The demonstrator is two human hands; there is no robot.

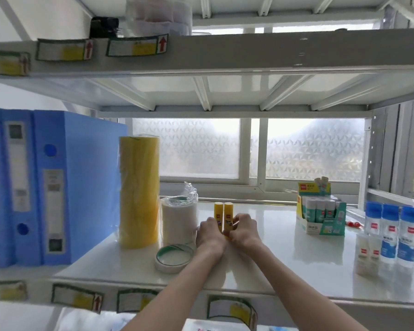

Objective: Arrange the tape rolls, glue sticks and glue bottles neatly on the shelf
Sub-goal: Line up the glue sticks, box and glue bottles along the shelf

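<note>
On the white shelf [273, 259], your left hand [209, 231] and right hand [243, 229] are gripping two upright yellow glue sticks [223, 215], seemingly one apiece.

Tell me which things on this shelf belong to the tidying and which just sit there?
Belongs: two yellow glue sticks in both hands, tall yellow tape stack, white tape stack, flat tape roll, blue-capped glue bottles, boxed glue sticks.
Bystanders: blue binders.

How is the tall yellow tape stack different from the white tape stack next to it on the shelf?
The yellow tape stack stands far taller than the white tape stack. One is yellow, the other white. The yellow one's wrap is tight; the white one's bunches up at its top. Both stand upright, side by side.
</note>
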